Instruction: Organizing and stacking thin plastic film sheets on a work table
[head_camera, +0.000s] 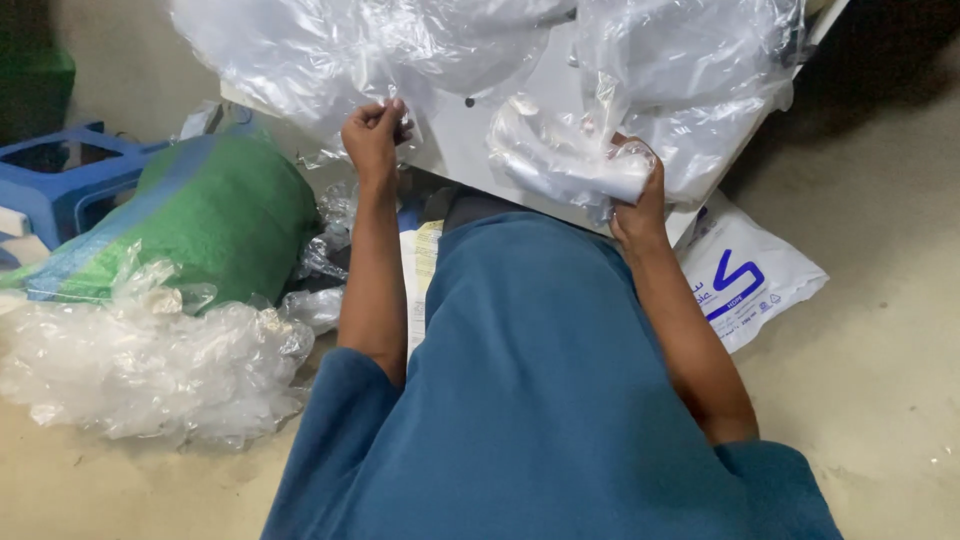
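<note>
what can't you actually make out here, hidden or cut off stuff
1. White board, head view: its top and most of its face lie under clear plastic sheeting, and the picture's upper edge cuts it off.
2. Right hand: crumpled plastic wraps the fingers, so the grip is hidden.
3. Left hand: fist closed on a plastic edge; fingertips hidden.
4. Blue stool: cut by the left edge.
5. White bag: partly under the board.

The person wears a loose garment (540, 400) of plain teal-blue cloth, which fills the picture from the centre to six o'clock. Its short sleeves end above the elbows, one toward seven o'clock and one toward five o'clock, leaving both forearms bare. No rings, watch or bracelets show on either wrist, and the cloth carries no pattern.
</note>
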